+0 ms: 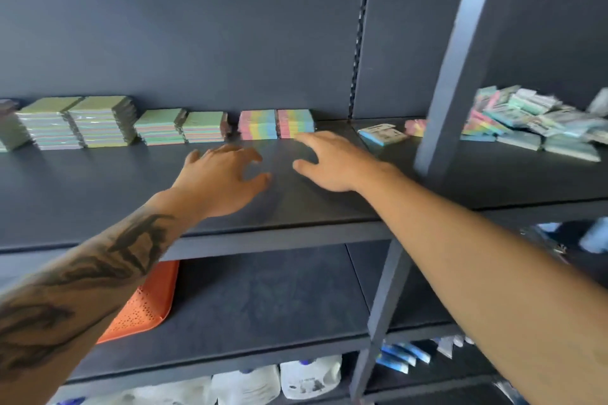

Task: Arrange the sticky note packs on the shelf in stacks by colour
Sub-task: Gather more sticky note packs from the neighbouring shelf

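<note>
I'm hovering both hands empty, left hand (227,171) and right hand (329,161) spread, fingers loose. Rainbow stacks (276,123) are sitting right ahead, loose pile (533,123) off right. I'm probably risking bumping them crooked.

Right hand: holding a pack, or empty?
Empty. The right hand hovers open over the shelf, fingers spread, fingertips near the rainbow stack, nothing gripped.

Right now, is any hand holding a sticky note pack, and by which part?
No. The left hand and the right hand are both open above the shelf.
</note>
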A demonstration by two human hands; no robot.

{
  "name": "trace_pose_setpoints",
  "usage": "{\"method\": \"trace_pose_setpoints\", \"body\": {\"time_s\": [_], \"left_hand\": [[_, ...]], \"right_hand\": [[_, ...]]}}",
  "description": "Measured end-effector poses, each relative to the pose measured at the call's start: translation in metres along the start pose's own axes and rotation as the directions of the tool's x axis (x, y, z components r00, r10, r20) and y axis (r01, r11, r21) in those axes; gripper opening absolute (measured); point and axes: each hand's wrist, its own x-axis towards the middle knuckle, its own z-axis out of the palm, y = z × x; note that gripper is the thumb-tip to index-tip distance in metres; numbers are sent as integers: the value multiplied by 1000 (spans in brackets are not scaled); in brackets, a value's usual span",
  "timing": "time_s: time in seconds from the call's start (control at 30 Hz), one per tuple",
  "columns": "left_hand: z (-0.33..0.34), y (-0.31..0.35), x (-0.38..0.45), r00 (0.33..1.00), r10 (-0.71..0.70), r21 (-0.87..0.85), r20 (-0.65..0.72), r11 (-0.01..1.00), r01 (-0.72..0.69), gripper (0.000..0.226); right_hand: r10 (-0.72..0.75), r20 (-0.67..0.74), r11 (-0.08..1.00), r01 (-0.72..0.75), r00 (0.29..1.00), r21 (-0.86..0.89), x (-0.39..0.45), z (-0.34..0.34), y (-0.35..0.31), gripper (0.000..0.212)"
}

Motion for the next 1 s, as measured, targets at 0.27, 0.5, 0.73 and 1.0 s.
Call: {"method": "trace_pose_setpoints", "body": {"time_s": [0.27, 0.5, 0.73, 1.0], "left_hand": [[-6, 101, -138, 993, -99, -205, -60, 975, 85, 79], [8, 248, -183, 994, 55, -232, -98, 970, -76, 51], [17, 365, -129, 974, 208, -171, -88, 960, -221, 52], [48, 400, 2, 992, 96, 6, -84, 995, -96, 57]], "right_hand": [[-231, 35, 955, 220, 972, 197, -164, -6, 17, 56], [-227, 7, 948, 220, 974, 230, -289, -45, 110, 51], [-29, -77, 986, 41, 997, 160, -317, -100, 222, 43], [-7, -111, 997, 16, 994, 82, -255, -127, 302, 42]]}}
